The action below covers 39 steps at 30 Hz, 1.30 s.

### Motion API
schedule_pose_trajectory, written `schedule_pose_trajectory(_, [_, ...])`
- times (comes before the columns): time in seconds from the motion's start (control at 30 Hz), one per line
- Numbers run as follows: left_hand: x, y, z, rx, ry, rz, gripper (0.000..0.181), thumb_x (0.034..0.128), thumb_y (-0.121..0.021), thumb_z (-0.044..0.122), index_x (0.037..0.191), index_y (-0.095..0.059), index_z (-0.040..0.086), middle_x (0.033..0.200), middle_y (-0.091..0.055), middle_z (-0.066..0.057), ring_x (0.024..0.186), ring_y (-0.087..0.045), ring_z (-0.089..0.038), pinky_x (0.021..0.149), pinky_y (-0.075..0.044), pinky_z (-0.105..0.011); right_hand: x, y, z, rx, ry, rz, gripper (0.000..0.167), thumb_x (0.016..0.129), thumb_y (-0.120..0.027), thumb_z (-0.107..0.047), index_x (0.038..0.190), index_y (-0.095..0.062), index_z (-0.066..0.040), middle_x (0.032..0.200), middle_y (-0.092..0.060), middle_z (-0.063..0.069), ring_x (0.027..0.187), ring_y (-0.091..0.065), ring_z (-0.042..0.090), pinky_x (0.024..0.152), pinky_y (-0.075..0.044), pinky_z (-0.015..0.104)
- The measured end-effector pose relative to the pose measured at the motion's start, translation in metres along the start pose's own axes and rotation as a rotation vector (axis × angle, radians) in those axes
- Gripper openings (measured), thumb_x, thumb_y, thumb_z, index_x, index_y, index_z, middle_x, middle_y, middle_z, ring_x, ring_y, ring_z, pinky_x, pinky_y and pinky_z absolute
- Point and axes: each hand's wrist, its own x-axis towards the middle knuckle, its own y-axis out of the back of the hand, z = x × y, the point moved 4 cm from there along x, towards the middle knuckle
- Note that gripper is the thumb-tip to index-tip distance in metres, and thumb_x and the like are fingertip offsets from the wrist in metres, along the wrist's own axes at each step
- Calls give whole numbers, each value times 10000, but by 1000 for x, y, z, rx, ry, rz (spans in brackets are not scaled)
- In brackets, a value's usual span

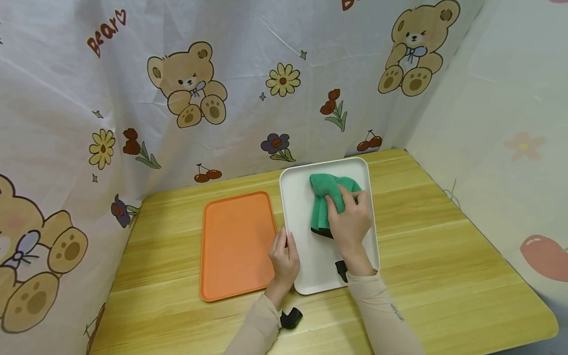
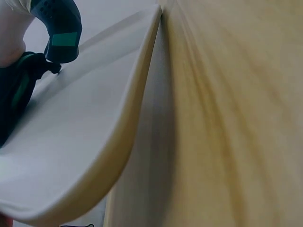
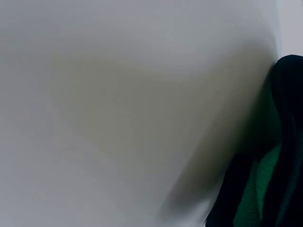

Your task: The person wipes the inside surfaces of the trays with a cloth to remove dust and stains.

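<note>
My right hand [image 1: 352, 222] grips a bunched green cloth [image 1: 326, 185] with a black edge and holds it against the inner face of a white tray [image 1: 306, 266]. With thumb and fingers my left hand [image 1: 285, 259] pinches the tray's left rim. In the left wrist view, a gap shows between the rim of the white tray [image 2: 90, 113] and the table. Folds of the green cloth [image 3: 265, 189] fill the lower right of the right wrist view, by the pale tray surface. The fingers of both hands are out of sight in the wrist views.
Left of the white tray, an orange tray [image 1: 237, 246] lies flat on the wooden table [image 1: 443, 256]. Black wrist cameras sit at the left wrist [image 1: 291, 318] and right wrist [image 1: 341, 270]. A curtain printed with bears [image 1: 191, 84] hangs behind the table.
</note>
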Motion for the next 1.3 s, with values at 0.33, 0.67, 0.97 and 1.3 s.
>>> schedule_pose_trajectory(0.33, [-1,0,0,-3,-13,-4,337,829,-543,-192,1157,-607,-150,910,-678,-232,663,-631,-239,567,-539,-272,-9,-4,-20,13,119,-27,329,808,-805,-213,1092,-735,-62,885,-537,193,681,-585,338,527,-507,491])
schedule_pose_trajectory(0.67, [1,1,3,-10,-5,-3,371,820,-541,-217,1181,-598,-152,963,-685,-249,804,-687,-307,629,-564,-321,-23,-8,-39,18,232,-71,335,794,-816,-228,1088,-736,-86,874,-544,165,654,-586,304,461,-497,458])
schedule_pose_trajectory(0.97, [2,2,2,-41,-1,14,360,827,-544,-212,1172,-609,-131,875,-677,-208,674,-642,-242,556,-524,-260,-25,-11,-43,26,264,-86,342,793,-819,-222,1094,-739,-81,870,-547,165,652,-584,294,463,-503,441])
schedule_pose_trajectory(1.3, [1,2,-2,-50,49,13,366,827,-544,-219,1175,-609,-128,845,-670,-209,630,-629,-241,514,-513,-234,-21,-12,-36,11,246,-98,331,806,-809,-242,1094,-742,-95,885,-557,173,680,-593,307,465,-502,457])
